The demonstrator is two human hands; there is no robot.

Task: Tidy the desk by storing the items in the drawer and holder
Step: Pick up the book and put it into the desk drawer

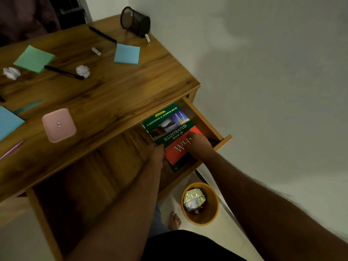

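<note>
Both forearms reaching into open drawer (207,119). Left hand (155,154) gripping left edge of book (170,131), fingers curled round it; right hand (197,146) pressing on red cover, fingers bent. Book flat inside drawer. On desk (113,95): pens, note pads, paper balls, pink box (59,125), mesh holder (134,21).

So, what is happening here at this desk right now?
A person is putting a book into the open drawer at the desk's right end. The left hand holds the book's left edge and the right hand rests on its cover. On the desk there remain sticky note pads, two black pens, crumpled paper balls, a pink case and a mesh holder lying on its side. An orange bin stands on the floor.
</note>
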